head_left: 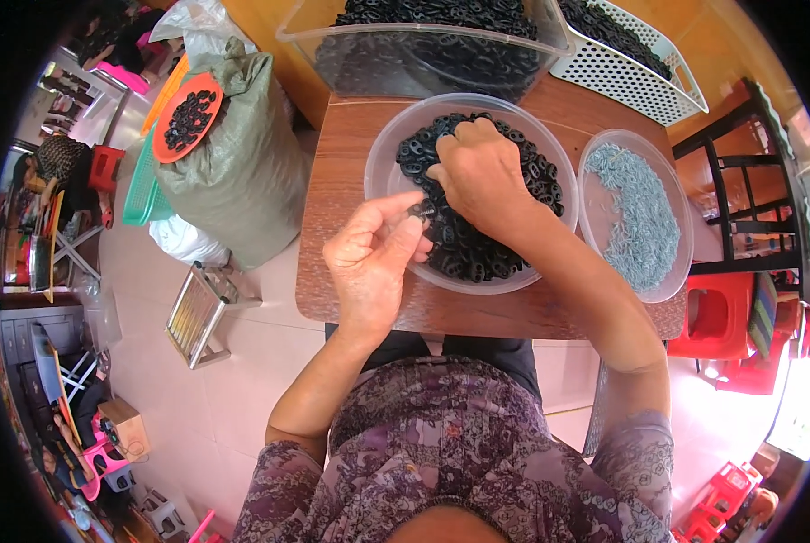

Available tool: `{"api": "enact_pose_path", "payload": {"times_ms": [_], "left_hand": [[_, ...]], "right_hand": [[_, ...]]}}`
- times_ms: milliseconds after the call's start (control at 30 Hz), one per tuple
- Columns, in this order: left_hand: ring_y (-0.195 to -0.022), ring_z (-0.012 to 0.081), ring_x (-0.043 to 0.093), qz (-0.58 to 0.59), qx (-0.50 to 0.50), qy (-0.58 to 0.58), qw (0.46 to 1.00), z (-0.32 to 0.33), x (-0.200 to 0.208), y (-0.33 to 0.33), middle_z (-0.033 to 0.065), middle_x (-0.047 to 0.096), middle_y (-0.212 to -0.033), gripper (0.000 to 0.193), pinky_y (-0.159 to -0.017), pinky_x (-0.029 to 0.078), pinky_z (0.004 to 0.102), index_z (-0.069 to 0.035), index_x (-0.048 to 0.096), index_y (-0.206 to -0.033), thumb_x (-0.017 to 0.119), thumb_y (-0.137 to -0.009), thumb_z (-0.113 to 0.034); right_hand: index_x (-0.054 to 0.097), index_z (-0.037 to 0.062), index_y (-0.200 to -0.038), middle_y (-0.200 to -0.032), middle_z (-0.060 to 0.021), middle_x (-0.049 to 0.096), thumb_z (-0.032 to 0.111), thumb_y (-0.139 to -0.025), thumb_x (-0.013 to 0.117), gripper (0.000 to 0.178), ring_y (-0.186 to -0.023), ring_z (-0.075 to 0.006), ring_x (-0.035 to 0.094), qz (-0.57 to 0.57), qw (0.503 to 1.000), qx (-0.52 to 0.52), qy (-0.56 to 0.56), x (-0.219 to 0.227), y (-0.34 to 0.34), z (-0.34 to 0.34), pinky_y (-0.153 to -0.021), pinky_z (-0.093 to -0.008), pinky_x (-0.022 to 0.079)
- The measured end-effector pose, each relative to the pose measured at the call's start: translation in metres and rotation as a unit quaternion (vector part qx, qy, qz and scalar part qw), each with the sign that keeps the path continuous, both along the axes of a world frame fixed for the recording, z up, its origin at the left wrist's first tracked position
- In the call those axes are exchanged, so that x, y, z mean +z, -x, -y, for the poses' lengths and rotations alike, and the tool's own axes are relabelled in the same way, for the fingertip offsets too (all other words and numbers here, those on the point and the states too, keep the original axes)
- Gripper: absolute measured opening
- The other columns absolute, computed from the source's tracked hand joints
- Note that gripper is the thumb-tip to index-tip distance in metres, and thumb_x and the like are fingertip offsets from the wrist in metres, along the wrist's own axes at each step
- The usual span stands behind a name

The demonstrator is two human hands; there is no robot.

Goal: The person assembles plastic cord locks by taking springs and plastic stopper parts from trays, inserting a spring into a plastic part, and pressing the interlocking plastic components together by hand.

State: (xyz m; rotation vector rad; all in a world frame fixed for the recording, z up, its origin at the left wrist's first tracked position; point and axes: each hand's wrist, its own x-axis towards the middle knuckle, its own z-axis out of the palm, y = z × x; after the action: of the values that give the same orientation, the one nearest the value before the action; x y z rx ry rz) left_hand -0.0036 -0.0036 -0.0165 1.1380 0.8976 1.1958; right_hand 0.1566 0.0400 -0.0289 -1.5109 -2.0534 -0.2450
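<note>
From the head view, the left hand (369, 267) is pinching a small black part (423, 211) between thumb and fingers, right over the left side of the bowl (378, 167). The right hand (483, 176) is down among the black parts (477, 258) in that same bowl, fingers curled, but the tips are hidden so I honestly can't tell if it's got hold of one. The bowl's see-through and sits on the brown table (337, 190), pretty well loaded. Just to its right there's an oval tray (589, 222) with a heap of little blue-grey pieces (644, 226). Behind the bowl you've got a big clear bin (423, 65) with loads more black bits, plus a white basket (635, 88) of them beside it. Off to the left, an orange plate (164, 147) with some dark pieces leans tilted against a stuffed sack (233, 185).
</note>
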Motion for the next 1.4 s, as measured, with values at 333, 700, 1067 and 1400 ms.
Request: {"api": "enact_pose_path", "payload": {"times_ms": [333, 700, 1067, 1400], "left_hand": [[-0.06, 0.0134, 0.058, 0.033, -0.008, 0.031, 0.999, -0.005, 0.009, 0.0, 0.0103, 0.061, -0.077, 0.022, -0.055, 0.049, 0.024, 0.006, 0.059, -0.101, 0.061, -0.08, 0.0], [-0.066, 0.0096, 0.058, 0.043, -0.012, -0.003, 0.999, -0.005, 0.011, -0.016, 0.0066, 0.06, -0.082, 0.022, -0.058, 0.048, 0.0209, 0.004, 0.059, -0.103, 0.056, -0.081, 0.003], [-0.064, 0.0119, 0.057, 0.085, 0.02, 0.006, 0.996, 0.002, 0.013, -0.025, 0.0074, 0.059, -0.079, 0.018, -0.061, 0.049, 0.0229, 0.006, 0.056, -0.101, 0.053, -0.082, 0.006], [-0.064, 0.0134, 0.058, 0.107, 0.026, 0.023, 0.994, 0.007, 0.014, -0.025, 0.0088, 0.06, -0.08, 0.016, -0.06, 0.048, 0.0236, 0.007, 0.056, -0.098, 0.054, -0.082, 0.005]], "right_hand": [[0.06, 0.0007, -0.073, -0.067, -0.0122, 0.06, 0.006, -0.071, 0.063, 0.007, -0.064, -0.0224, 0.059, -0.366, 0.912, 0.031, 0.184, 0.02, -0.012, 0.027, -0.058, -0.0295, 0.046], [0.062, -0.0024, -0.084, -0.071, -0.0022, 0.061, -0.001, -0.074, 0.061, 0.01, -0.065, -0.0061, 0.055, -0.567, 0.753, 0.08, 0.324, 0.039, -0.013, 0.051, -0.057, -0.0198, 0.044], [0.06, -0.0017, -0.093, -0.073, -0.0037, 0.055, -0.006, -0.071, 0.062, 0.022, -0.064, -0.0084, 0.055, -0.62, 0.767, 0.052, 0.155, 0.029, 0.02, 0.074, -0.058, -0.0214, 0.045], [0.061, -0.0027, -0.093, -0.077, -0.0017, 0.057, -0.005, -0.073, 0.062, 0.02, -0.065, -0.0069, 0.052, -0.637, 0.758, 0.025, 0.139, 0.026, 0.023, 0.081, -0.061, -0.0207, 0.046]]}}
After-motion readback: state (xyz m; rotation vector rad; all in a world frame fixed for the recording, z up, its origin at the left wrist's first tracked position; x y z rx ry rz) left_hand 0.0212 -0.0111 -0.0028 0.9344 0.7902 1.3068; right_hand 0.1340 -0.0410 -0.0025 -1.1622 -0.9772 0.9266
